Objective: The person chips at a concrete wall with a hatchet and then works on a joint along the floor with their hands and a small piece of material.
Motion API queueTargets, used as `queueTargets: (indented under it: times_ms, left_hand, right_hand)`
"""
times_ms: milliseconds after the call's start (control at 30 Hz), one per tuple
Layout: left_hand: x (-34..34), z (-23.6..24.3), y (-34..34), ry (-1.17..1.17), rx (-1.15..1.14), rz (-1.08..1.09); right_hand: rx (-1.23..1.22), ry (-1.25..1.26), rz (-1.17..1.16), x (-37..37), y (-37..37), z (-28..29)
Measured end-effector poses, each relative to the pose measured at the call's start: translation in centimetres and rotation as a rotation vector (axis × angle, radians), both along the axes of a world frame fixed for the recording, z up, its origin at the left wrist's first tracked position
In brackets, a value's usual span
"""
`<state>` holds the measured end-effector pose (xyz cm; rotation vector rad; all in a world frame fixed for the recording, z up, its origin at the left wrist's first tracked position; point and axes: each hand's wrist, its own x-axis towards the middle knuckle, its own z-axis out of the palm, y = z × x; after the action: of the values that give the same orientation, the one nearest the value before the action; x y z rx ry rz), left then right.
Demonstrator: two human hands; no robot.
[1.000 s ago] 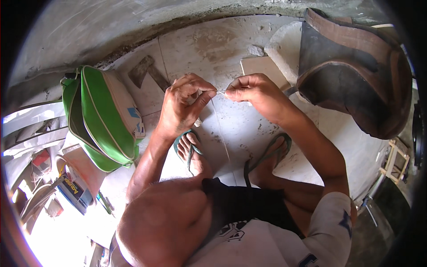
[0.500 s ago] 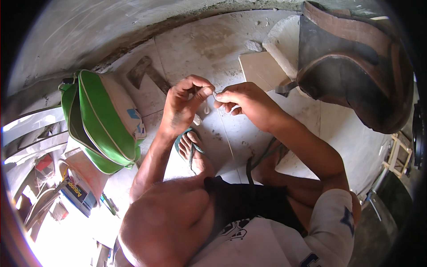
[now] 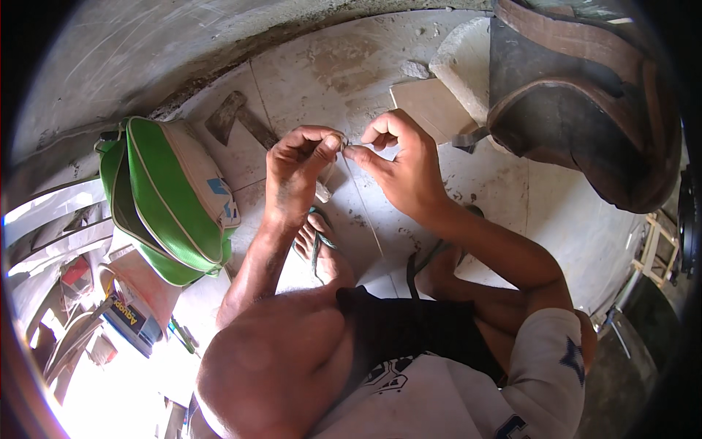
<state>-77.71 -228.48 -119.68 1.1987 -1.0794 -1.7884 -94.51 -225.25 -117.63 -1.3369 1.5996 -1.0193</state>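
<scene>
My left hand point(image 3: 296, 168) is closed in a pinch, with a tiny thin pale piece point(image 3: 341, 142) at its fingertips; what it is I cannot make out. Right beside it, my right hand point(image 3: 402, 161) brings its thumb tip against the same spot, its fingers curled and raised. Whatever its fingertips grip is too small to name. Both hands are held above the tiled floor point(image 3: 358, 212). Below my left hand, a small whitish piece point(image 3: 322, 192) lies on the floor near my sandalled foot point(image 3: 322, 245).
A hatchet-like tool point(image 3: 238, 121) lies on the floor beyond my left hand. At left stands a green and beige bag point(image 3: 175, 205). A square tile point(image 3: 431, 110), a pale slab point(image 3: 464, 62) and a large dark bag point(image 3: 578, 110) with brown trim are at the far right.
My right hand has turned so that its fingers point up rather than curling below the thumb. My left hand has shifted slightly left, still pinching.
</scene>
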Motion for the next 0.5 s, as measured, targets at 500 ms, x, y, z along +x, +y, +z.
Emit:
queueTargets:
  times_ms: [500]
  left_hand:
    - [-3.4, -2.5, 1.0, 0.017, 0.052, 0.392]
  right_hand:
    - [-0.284, 0.362, -0.027, 1.4, -1.5, -3.2]
